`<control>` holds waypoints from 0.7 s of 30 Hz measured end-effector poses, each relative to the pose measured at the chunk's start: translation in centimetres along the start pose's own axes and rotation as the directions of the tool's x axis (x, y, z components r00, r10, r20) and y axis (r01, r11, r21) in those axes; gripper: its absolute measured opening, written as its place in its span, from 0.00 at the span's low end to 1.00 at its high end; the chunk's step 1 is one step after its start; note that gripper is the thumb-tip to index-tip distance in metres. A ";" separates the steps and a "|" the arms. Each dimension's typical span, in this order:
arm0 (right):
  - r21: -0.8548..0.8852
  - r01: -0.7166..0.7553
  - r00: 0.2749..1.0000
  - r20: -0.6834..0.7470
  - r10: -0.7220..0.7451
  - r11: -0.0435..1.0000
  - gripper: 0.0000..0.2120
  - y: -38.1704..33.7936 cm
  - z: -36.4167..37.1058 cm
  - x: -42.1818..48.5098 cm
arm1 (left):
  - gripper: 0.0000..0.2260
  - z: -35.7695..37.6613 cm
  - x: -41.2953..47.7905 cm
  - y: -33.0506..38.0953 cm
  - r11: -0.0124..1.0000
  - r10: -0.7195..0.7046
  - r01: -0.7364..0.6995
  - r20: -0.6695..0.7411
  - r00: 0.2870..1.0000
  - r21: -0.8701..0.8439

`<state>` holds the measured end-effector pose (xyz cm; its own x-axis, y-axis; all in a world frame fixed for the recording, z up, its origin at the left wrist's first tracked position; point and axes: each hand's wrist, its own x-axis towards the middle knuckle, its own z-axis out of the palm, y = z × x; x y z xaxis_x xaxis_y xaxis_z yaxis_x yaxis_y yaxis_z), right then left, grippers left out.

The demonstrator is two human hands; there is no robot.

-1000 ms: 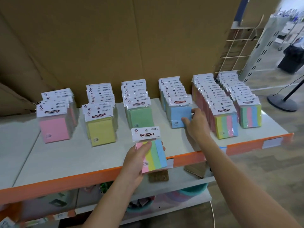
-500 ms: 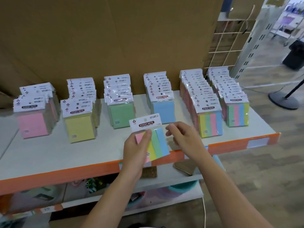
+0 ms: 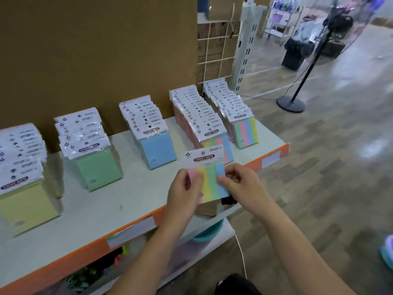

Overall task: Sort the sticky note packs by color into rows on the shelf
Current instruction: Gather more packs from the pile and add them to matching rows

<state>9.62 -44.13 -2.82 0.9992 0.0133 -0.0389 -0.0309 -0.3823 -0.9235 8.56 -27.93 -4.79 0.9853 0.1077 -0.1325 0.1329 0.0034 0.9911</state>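
Observation:
A multicolour striped sticky note pack [image 3: 209, 179] is held over the shelf's front edge. My left hand [image 3: 184, 193] grips its left side and my right hand [image 3: 238, 184] grips its right side. On the grey shelf [image 3: 131, 201] stand rows of packs: a yellow row [image 3: 23, 194] at the left, then a green row [image 3: 93, 165], a blue row [image 3: 156, 150], a striped row [image 3: 212, 141] just behind the held pack, and another striped row [image 3: 244, 133] at the far right. The pink row is out of view.
Brown cardboard [image 3: 95, 50] backs the shelf. An orange strip [image 3: 274, 155] edges the shelf's front. A lower shelf [image 3: 208, 233] holds mixed goods. A wire grid [image 3: 214, 50] and a slotted post [image 3: 244, 47] stand at the right end. A black floor stand [image 3: 291, 103] is beyond.
My right hand left the blue row and came back to grip the striped pack's right side. The camera view swung right, so the pink row left the frame.

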 end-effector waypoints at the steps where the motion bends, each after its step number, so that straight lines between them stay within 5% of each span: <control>1: 0.005 -0.007 1.000 -0.028 0.007 1.000 0.06 0.3 -1.0 0.6 | 0.06 0.5 0.2 -0.1 0.999 0.007 -0.007 0.005 1.000 0.046; 10: -0.312 -0.009 0.972 -0.226 -0.065 0.950 0.03 3.8 -11.9 11.3 | 0.10 6.5 1.9 0.1 0.963 0.055 -0.047 -0.021 0.998 0.266; 17: -0.417 -0.030 0.997 -0.075 -0.002 0.908 0.28 5.7 -11.4 14.2 | 0.09 10.0 2.8 -0.4 0.943 0.083 -0.016 -0.190 0.978 0.333; 21: -0.467 0.014 0.993 -0.100 -0.068 0.884 0.31 6.0 -10.3 13.9 | 0.08 11.0 2.5 -0.2 0.930 0.102 0.005 -0.271 0.957 0.369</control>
<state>23.64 -55.77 -4.99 0.9966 -0.0534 0.0626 -0.0011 -0.7690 -0.6392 12.20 -38.55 -5.49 0.9276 0.3728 -0.0224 0.1680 -0.3629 0.9166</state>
